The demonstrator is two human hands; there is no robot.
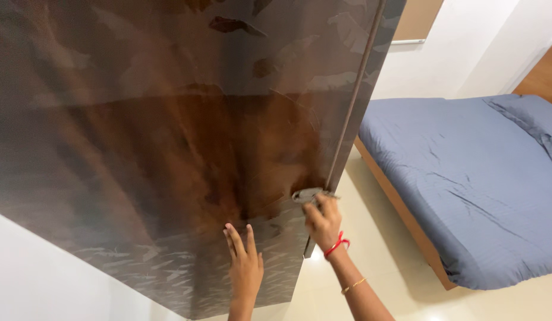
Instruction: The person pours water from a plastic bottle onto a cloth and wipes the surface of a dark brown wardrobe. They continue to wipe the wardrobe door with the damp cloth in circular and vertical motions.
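The left hand point(245, 266) is pressing flat against the glossy dark brown wooden wardrobe door point(169, 137), fingers point(235, 239) pointing up. The right hand point(323, 221) — a red thread at its wrist — is gripping the small metal key point(307, 195) at the door's edge. A bed with a blue-grey sheet point(466, 178) is standing nearby.

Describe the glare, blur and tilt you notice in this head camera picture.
Head view: the glossy brown wardrobe door shows soft reflections and looks smeared by blur; the whole frame is tilted; the left hand, the right hand and the blue bed stay fairly sharp.
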